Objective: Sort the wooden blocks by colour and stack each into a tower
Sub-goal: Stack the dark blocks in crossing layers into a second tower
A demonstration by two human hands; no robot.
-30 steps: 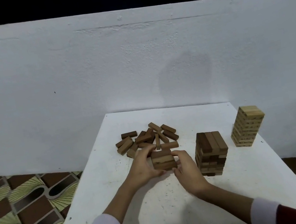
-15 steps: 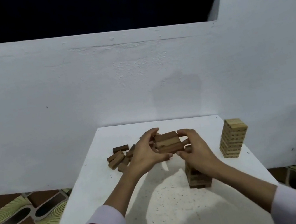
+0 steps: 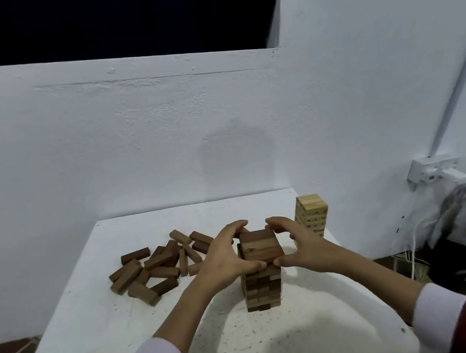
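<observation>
Head view: both hands hold a layer (image 3: 261, 246) of dark blocks at the top of the dark tower (image 3: 262, 289), at the table's (image 3: 98, 335) centre. The left hand (image 3: 226, 256) curls round its 9 o'clock side, the right hand (image 3: 300, 243) round its 3 o'clock side. The blocks look light, stiff and smooth; squeezing the outer long faces should keep the row together. The layer is brown, with one paler block. Loose blocks (image 3: 160, 264) lie at 10 o'clock; a pale tower (image 3: 311, 214) stands at 1 o'clock.
</observation>
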